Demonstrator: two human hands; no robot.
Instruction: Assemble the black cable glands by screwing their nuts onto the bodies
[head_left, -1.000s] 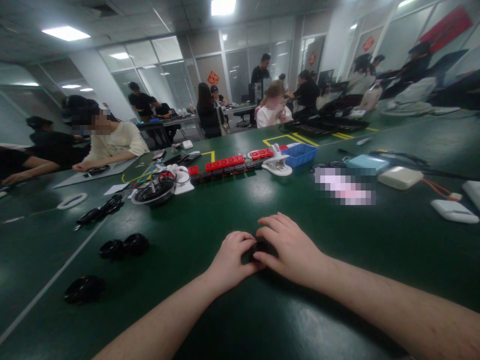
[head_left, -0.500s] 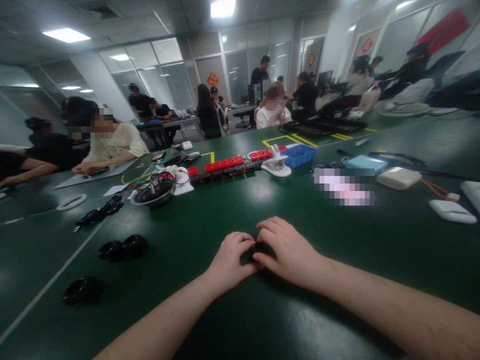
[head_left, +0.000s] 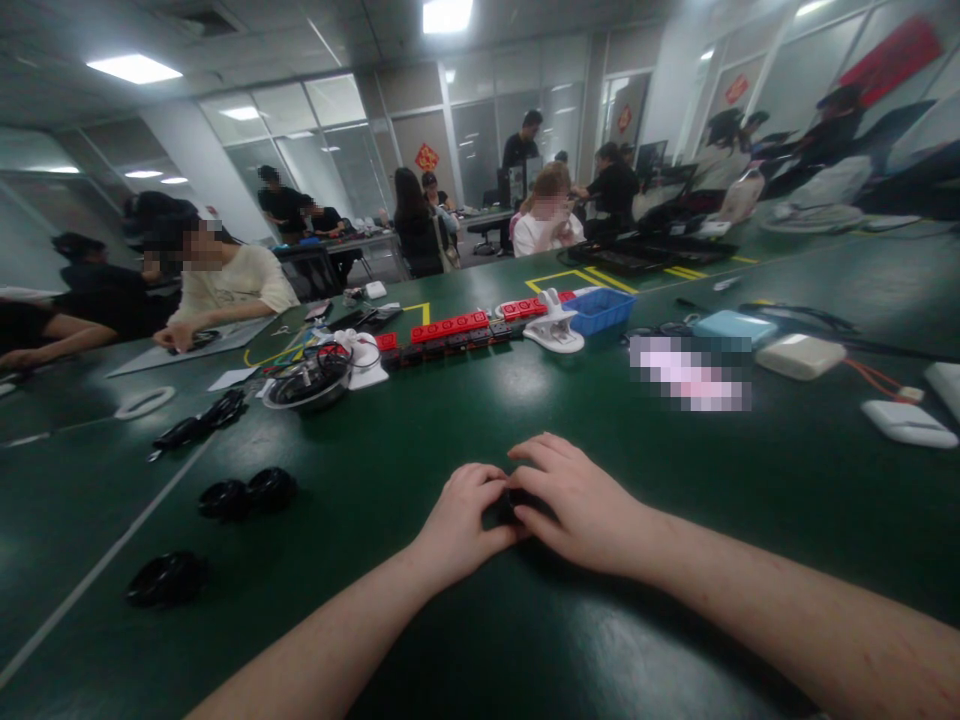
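On the green table in front of me, my left hand [head_left: 460, 517] and my right hand [head_left: 574, 500] meet around a small black object [head_left: 519, 500]. Fingers of both hands are curled about it and hide most of it, so its kind cannot be made out. My left thumb and fingers close on it from the left, while the right fingers arch over it from the other side. To the left lie two black cable coils [head_left: 247, 492] side by side, with another black coil [head_left: 166, 579] nearer to me.
Farther off stand a metal bowl [head_left: 309, 388] with dark cables, a row of red blocks [head_left: 450, 327], a white clip stand [head_left: 555, 335] and a blue bin [head_left: 602, 311]. White cases [head_left: 801, 356] lie at right. A co-worker [head_left: 225, 280] sits at the far left.
My right hand's fingers have shifted slightly around the black object. The left hand stays almost where it was; the things on the table are unmoved.
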